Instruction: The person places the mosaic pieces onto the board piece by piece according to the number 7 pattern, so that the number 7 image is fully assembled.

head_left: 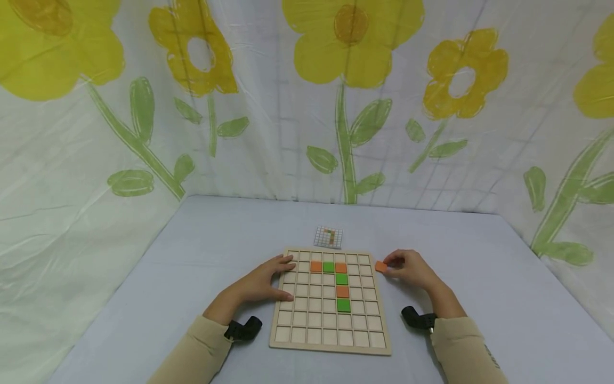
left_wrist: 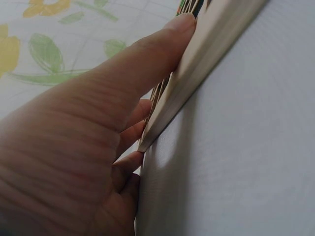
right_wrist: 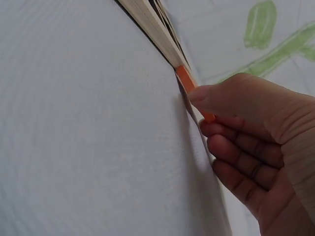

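Note:
A wooden grid board [head_left: 330, 350] lies on the table, with orange and green square tiles set in some cells. Three tiles make a short row near the far side, and a green tile [head_left: 343, 305] ends the column running toward me. My left hand [head_left: 259, 281] rests on the board's left edge, thumb and fingers spread over the rim. Between the thumb and fingers of my right hand [head_left: 413, 269] is pinched an orange tile [head_left: 380, 266], just off the board's right edge. In the right wrist view the same orange tile [right_wrist: 186, 78] stands out past the thumb tip.
Beyond the board lies a small card [head_left: 328, 237] printed with a grid and a coloured pattern. A white cloth [head_left: 230, 224] covers the table. Behind it hangs a white curtain [head_left: 259, 133] with yellow flowers.

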`<action>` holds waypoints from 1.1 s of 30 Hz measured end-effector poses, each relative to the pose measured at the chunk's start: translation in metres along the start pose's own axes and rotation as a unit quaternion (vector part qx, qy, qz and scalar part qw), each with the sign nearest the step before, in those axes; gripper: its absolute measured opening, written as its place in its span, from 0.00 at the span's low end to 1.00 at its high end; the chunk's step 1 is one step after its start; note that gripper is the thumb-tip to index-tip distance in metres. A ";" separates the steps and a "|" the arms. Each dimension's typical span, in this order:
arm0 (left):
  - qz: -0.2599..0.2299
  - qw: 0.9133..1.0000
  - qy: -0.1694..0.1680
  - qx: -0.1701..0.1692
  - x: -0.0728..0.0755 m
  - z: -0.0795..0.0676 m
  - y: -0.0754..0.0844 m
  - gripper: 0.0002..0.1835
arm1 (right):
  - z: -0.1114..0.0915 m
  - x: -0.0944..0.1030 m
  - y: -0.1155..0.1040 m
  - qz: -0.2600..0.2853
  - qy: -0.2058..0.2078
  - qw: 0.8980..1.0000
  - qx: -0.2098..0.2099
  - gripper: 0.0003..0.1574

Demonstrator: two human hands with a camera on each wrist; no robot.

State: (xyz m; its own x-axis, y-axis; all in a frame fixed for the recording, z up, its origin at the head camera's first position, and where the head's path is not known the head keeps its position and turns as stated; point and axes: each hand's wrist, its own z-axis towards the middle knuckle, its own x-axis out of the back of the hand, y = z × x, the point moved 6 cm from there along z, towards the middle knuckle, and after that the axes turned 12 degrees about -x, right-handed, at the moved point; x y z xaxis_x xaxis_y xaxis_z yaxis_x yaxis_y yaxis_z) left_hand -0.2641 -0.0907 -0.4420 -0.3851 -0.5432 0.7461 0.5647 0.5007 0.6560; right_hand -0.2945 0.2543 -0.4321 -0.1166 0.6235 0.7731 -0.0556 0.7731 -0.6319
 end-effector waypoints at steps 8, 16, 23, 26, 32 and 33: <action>-0.003 1.000 0.002 0.001 0.000 0.000 0.000 0.45 | -0.002 0.003 -0.006 0.012 -0.023 1.000 0.006 0.12; 0.001 1.000 0.000 0.001 -0.001 0.001 -0.001 0.45 | -0.014 0.000 -0.021 0.020 -0.068 0.997 0.029 0.14; 0.002 1.000 0.001 -0.002 -0.001 0.001 -0.001 0.45 | -0.026 -0.010 -0.036 0.009 -0.097 0.993 0.060 0.13; 0.003 1.000 0.000 -0.003 -0.001 0.001 -0.001 0.45 | -0.032 -0.013 -0.042 0.004 -0.107 0.992 0.071 0.12; 0.002 1.000 -0.002 -0.001 -0.001 0.001 -0.001 0.45 | -0.041 -0.019 -0.060 -0.006 -0.126 0.988 0.093 0.11; 0.003 1.000 -0.003 -0.001 -0.001 0.001 -0.002 0.45 | -0.043 -0.020 -0.063 -0.008 -0.131 0.987 0.097 0.11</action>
State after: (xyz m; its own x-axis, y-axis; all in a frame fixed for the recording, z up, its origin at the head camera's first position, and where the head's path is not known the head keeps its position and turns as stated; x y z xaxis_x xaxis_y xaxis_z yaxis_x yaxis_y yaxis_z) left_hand -0.2654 -0.0901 -0.4436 -0.3859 -0.5370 0.7501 0.5676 0.5028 0.6519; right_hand -0.2463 0.1982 -0.4053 -0.3646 0.5399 0.7587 -0.2455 0.7302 -0.6376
